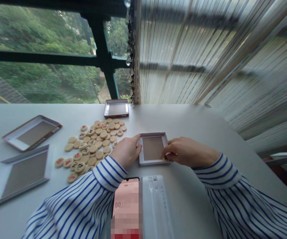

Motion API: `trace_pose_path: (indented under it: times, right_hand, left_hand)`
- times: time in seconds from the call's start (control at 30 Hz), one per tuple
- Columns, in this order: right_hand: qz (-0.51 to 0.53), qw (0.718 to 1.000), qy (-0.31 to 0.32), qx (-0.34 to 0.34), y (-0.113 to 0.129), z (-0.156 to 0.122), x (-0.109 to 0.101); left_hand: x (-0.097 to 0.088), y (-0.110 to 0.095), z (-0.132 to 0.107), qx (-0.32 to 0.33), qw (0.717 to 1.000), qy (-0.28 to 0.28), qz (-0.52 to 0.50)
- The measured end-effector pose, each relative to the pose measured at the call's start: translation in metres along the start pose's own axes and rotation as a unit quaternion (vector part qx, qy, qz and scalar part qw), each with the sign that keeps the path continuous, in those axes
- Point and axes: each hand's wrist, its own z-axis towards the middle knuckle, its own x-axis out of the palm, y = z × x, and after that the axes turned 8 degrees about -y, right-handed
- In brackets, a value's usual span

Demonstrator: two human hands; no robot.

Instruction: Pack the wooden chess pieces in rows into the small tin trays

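A shallow white cardboard box tray [149, 163] with a grey-brown bottom lies in front of me on the table. My left hand [128, 151] is closed on its left wall, the fingers at the far left corner and the thumb at the side. My right hand [189, 151] is closed at the right wall, with a round wooden Chinese chess piece [166, 158] under its fingertips at the near right corner. Many more Chinese chess pieces [103, 134] lie loosely heaped left of my left hand, some showing red or black characters, others blank side up.
A phone [127, 199] and a whitish plastic case [155, 202] lie at the near edge. Box trays stand at the back [116, 115], far left [40, 146] and near left [48, 166]. A window and string curtain [168, 66] border the white table [188, 119].
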Motion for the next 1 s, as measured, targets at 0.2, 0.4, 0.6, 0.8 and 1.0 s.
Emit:
trace_pose_path:
  times: [0.2,0.4,0.6,0.8,1.0]
  right_hand:
    - [-0.008,1.000,0.001,-0.010,0.0039,0.0008,-0.0001]
    - [-0.003,1.000,0.004,-0.013,0.0033,0.0011,-0.0003]
    - [0.000,1.000,0.002,-0.019,0.0036,0.0010,0.0006]
    - [-0.012,1.000,0.010,-0.018,0.0042,0.0008,0.0001]
    - [-0.019,0.999,0.010,-0.024,0.0051,0.0008,-0.0008]
  left_hand:
    - [-0.0005,-0.0009,0.0000,0.001,1.000,-0.003,0.000]
    - [0.0008,0.0006,-0.0003,0.007,1.000,-0.008,-0.008]
    - [0.0025,0.0022,-0.0001,0.013,1.000,-0.011,-0.004]
    - [0.0026,0.0022,0.0004,0.018,1.000,-0.018,-0.003]
    - [0.0024,0.0019,0.0005,0.015,1.000,-0.013,-0.005]
